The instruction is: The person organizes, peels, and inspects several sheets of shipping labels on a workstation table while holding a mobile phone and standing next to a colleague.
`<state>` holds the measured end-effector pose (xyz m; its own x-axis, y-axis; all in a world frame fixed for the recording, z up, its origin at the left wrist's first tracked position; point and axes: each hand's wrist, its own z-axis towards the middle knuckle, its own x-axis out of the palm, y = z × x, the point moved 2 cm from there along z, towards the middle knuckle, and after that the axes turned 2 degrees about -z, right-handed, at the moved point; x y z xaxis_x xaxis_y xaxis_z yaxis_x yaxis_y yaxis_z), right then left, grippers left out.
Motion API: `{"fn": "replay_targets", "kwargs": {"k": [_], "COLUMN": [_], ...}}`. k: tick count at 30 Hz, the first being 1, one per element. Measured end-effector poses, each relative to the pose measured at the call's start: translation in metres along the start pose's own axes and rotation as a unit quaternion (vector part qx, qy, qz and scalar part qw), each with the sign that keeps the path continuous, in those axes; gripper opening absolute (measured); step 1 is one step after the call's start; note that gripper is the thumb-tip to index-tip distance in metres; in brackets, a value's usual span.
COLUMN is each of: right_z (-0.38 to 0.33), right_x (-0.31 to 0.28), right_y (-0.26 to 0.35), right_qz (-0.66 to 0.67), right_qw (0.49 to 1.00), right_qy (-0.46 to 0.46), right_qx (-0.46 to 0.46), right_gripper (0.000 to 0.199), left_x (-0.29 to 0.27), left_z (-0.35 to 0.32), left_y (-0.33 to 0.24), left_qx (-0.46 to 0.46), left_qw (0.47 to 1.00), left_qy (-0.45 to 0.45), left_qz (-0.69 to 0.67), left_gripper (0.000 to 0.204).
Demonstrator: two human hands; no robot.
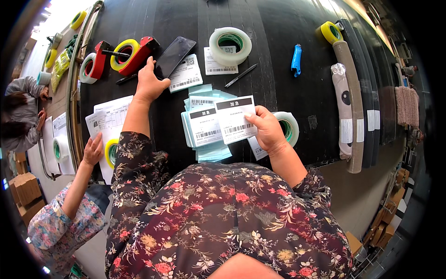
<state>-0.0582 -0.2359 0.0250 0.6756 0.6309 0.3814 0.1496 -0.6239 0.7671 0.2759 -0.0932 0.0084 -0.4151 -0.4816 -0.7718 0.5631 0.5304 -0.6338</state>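
Observation:
In my right hand a white shipping label with a black header band is pinched between thumb and fingers. It hangs over a stack of similar labels with pale blue backing sheets, spread a little unevenly. My left hand is open, index finger stretched forward and thumb apart. It is between a red tape dispenser with a yellow-rimmed roll and a black smartphone. The phone rests partly on another white label. Whether my fingertip touches the dispenser I cannot tell.
A clear tape roll, a pen and a blue cutter lie farther off. Another tape roll is beside my right wrist. Long wrapped rolls line the right edge. At left, a co-worker's hand touches papers.

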Motion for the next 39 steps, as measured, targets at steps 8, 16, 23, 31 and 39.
{"fn": "replay_targets", "kwargs": {"k": [8, 16, 23, 31, 39], "right_z": [-0.001, 0.0, 0.003, 0.005, 0.004], "right_x": [0.001, -0.002, -0.008, -0.017, -0.02], "right_y": [0.0, 0.0, 0.0, 0.008, 0.005], "right_qz": [-0.003, 0.02, 0.167, 0.291, 0.129], "right_qw": [1.0, 1.0, 0.984, 0.946, 0.99], "right_qy": [-0.006, -0.013, 0.061, 0.14, -0.005], "right_qx": [0.001, 0.004, -0.01, -0.012, -0.052], "right_gripper": [0.022, 0.02, 0.032, 0.038, 0.041], "left_x": [0.012, 0.012, 0.002, 0.02, 0.02], "left_z": [-0.008, -0.022, -0.094, -0.139, -0.145], "left_y": [0.001, -0.003, -0.056, -0.07, -0.074], "left_qx": [0.003, 0.044, 0.21, 0.164, 0.185], "left_qw": [0.997, 0.989, 0.969, 0.962, 0.965], "left_qy": [-0.004, -0.015, 0.114, 0.219, 0.185], "left_qz": [0.078, 0.143, -0.052, -0.005, -0.013], "left_gripper": [0.093, 0.087, 0.105, 0.132, 0.125]}}
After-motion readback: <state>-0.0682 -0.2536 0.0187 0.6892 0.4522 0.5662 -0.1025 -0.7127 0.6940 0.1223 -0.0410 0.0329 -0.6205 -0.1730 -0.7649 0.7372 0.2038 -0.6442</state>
